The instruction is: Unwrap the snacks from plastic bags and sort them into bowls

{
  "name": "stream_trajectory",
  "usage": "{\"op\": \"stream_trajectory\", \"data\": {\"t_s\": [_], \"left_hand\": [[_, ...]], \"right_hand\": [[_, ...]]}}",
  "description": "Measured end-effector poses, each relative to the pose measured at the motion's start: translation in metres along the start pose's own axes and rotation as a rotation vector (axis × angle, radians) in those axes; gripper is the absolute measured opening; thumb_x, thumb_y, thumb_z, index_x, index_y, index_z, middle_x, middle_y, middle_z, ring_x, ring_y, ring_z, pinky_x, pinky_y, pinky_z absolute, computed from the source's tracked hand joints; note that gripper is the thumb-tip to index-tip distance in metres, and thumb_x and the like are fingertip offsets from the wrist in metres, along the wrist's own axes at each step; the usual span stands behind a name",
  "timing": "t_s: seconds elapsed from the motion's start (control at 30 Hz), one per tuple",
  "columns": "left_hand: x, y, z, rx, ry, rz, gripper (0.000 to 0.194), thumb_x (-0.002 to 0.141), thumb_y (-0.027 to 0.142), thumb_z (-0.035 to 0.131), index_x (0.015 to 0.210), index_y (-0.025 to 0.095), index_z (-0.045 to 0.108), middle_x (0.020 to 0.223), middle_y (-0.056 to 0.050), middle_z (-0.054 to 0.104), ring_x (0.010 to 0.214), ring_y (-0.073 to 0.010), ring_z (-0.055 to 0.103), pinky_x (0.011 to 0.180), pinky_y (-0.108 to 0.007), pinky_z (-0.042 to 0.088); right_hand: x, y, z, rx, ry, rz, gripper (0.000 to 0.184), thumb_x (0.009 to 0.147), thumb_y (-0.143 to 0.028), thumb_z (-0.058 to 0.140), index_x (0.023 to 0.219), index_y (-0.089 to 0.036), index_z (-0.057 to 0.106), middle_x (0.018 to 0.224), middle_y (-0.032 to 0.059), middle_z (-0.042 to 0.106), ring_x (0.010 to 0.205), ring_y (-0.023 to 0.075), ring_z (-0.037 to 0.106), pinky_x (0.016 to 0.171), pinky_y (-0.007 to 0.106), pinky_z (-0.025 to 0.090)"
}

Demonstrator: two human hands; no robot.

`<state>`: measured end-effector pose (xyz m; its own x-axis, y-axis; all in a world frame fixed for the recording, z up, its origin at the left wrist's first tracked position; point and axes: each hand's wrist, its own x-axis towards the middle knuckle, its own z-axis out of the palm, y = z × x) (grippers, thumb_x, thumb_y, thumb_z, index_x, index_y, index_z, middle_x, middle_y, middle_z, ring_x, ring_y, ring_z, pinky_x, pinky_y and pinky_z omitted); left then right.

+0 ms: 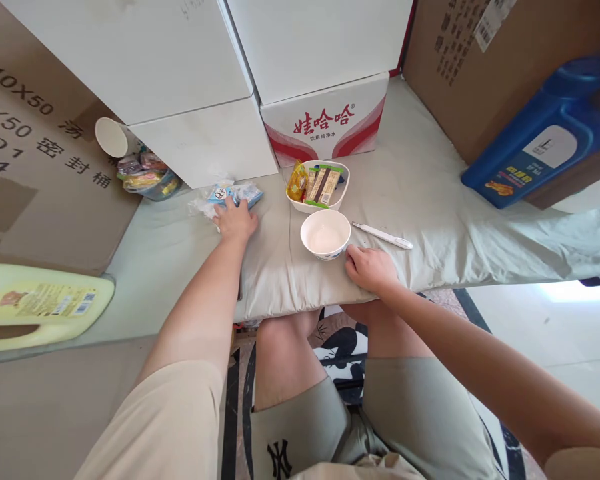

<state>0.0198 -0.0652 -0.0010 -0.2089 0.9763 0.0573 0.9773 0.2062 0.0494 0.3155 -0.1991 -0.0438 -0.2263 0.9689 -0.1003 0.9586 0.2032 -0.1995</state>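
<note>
My left hand [237,220] lies over a crumpled clear plastic wrapping with small blue-and-white packets [250,193], fingers apart and touching them. A loose fist is what my right hand [373,268] makes on the cloth, its knuckles close to a white bowl [325,233]; nothing shows in it. Directly behind the bowl stands a white plastic tub [347,181] containing wrapped snack bars [325,185] and a yellow packet [297,181]. A slim white utility knife [384,236] lies to the right of the bowl, just beyond my right hand.
White cartons [325,120] line the back. Brown boxes [40,167] flank both sides. On the right leans a blue bottle [540,133]; a pale yellow jug [45,303] lies at left. A paper cup [113,137] and a snack tub [163,187] sit by the left box.
</note>
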Motion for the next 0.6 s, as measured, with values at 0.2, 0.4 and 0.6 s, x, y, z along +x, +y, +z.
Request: {"op": "stream_trajectory", "data": {"t_s": [0.2,0.4,0.6], "left_hand": [[0.012,-0.020,-0.001,-0.111,0.037,-0.201,0.072,0.082,0.039,0.063,0.148,0.029,0.036,0.153,-0.020,0.032,0.134,-0.0435,0.041,0.099,-0.058,0.042],[0.007,-0.048,-0.012,-0.154,-0.037,-0.266,0.075,0.081,0.031,0.062,0.149,0.026,0.032,0.135,-0.022,0.051,0.119,-0.0401,0.059,0.093,-0.051,0.047],[-0.014,-0.042,-0.010,-0.149,-0.096,-0.234,0.058,0.079,0.040,0.064,0.133,0.023,0.050,0.137,-0.022,0.048,0.114,-0.0404,0.060,0.092,-0.051,0.048]], "right_hand": [[0.002,0.001,0.002,0.005,-0.009,0.003,0.029,0.095,-0.029,0.038,0.108,-0.019,0.062,0.096,0.0095,0.074,0.079,0.0242,0.064,0.062,0.034,0.027],[0.001,0.002,0.003,0.018,0.007,-0.003,0.029,0.094,-0.029,0.039,0.107,-0.019,0.063,0.096,0.0091,0.074,0.077,0.0239,0.064,0.062,0.034,0.027],[0.000,0.001,0.002,-0.002,0.012,0.003,0.029,0.094,-0.030,0.039,0.107,-0.019,0.062,0.095,0.0099,0.074,0.078,0.0247,0.065,0.060,0.034,0.025]]}}
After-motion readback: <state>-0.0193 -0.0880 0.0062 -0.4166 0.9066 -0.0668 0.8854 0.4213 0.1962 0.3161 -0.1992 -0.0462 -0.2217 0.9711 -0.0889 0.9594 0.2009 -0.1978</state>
